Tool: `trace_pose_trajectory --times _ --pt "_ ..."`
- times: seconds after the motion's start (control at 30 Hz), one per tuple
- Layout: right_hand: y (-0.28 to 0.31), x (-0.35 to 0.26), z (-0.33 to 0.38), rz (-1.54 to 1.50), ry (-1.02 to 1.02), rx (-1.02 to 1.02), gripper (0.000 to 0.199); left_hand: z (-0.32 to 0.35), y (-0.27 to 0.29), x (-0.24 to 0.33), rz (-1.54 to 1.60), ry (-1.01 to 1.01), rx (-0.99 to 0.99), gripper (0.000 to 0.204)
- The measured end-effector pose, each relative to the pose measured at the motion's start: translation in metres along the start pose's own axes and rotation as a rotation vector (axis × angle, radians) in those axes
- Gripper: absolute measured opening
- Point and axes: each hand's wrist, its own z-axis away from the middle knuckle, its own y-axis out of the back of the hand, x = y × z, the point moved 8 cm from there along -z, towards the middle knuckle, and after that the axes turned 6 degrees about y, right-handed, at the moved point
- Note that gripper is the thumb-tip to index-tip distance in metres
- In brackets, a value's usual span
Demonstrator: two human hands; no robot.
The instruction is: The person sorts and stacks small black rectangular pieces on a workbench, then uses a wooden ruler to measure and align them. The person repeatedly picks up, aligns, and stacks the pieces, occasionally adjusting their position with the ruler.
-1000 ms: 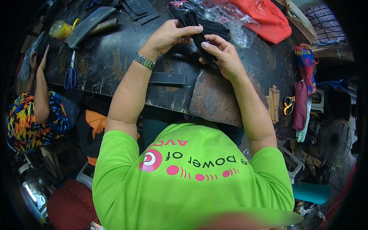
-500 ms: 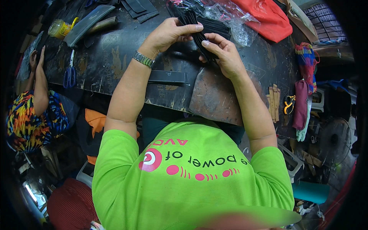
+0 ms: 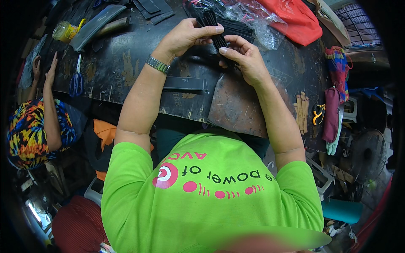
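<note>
Left grip (image 3: 185, 38) pinches the black strip bundle (image 3: 218, 41) toward its far end, right grip (image 3: 248, 57) closed on the near part, long axis running far-left to near-right between them over the surface (image 3: 114, 71).

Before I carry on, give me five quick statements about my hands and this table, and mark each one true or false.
1. The left hand and the right hand are both on a bundle of black strips. True.
2. A watch is on the right wrist. False: the metal watch is on the left wrist.
3. The scissors with blue handles lie to the left of the left hand. True.
4. The red cloth lies at the table's near left. False: the red cloth is at the far right, beside clear plastic.
5. A brown board lies at the near edge of the table. True.
</note>
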Motion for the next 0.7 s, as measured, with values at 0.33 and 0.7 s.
trace_pose_trajectory --times 0.33,0.7 --pt "0.015 -0.002 -0.006 -0.128 0.061 0.082 0.037 -0.003 0.008 -0.002 0.058 -0.018 -0.021 0.050" --pt "0.009 -0.023 0.001 0.319 0.355 0.140 0.044 -0.005 -0.015 -0.007 0.059 -0.033 -0.263 0.045"
